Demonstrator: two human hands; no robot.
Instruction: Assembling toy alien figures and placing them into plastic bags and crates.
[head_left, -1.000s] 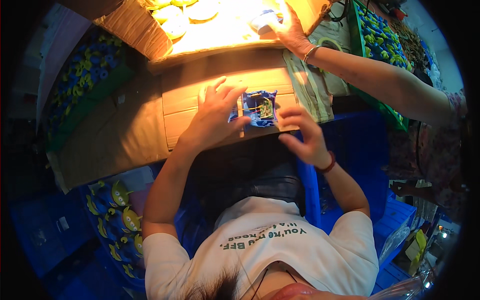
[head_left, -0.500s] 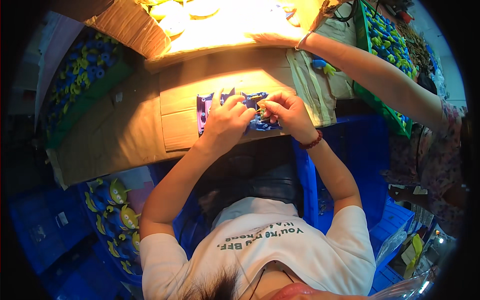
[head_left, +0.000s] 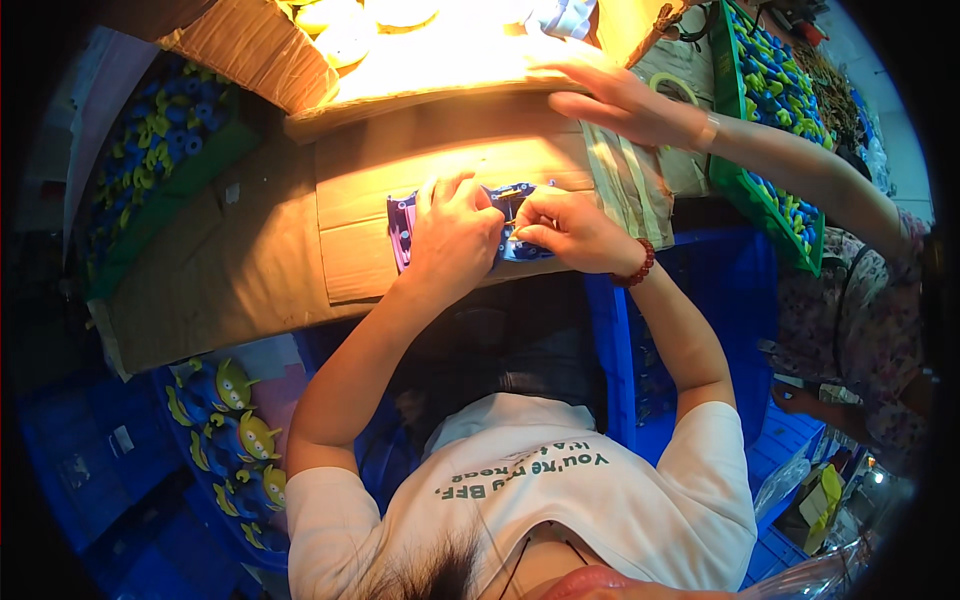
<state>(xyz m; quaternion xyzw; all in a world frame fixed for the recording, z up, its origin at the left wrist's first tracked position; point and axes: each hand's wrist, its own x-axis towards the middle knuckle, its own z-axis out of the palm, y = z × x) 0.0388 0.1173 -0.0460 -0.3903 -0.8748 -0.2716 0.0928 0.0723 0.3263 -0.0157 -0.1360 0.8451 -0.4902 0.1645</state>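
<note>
A dark blue plastic housing (head_left: 518, 247) with a purple left section (head_left: 403, 235) lies open on the cardboard in front of me. Small fittings show inside its right half. Across the middle of it my left hand (head_left: 452, 232) is closed with bent fingers, holding it down. My right hand (head_left: 575, 232) reaches in from the right, thumb and forefinger pinched together over the interior. Whatever is in that pinch is too small and too covered to name.
Ahead stands a brightly lit cardboard box (head_left: 260, 55) with yellow pieces. A co-worker's hand (head_left: 635, 105) hangs by its right corner. Green crates (head_left: 722, 70) of blue and green parts stand both sides. Finished-looking alien toys (head_left: 258, 437) lie at lower left, beside blue bins (head_left: 80, 450).
My right hand has shifted slightly down over the housing, its fingertips lower inside. The co-worker's hand has drawn back rightward from the lit box. My left hand stays nearly in place.
</note>
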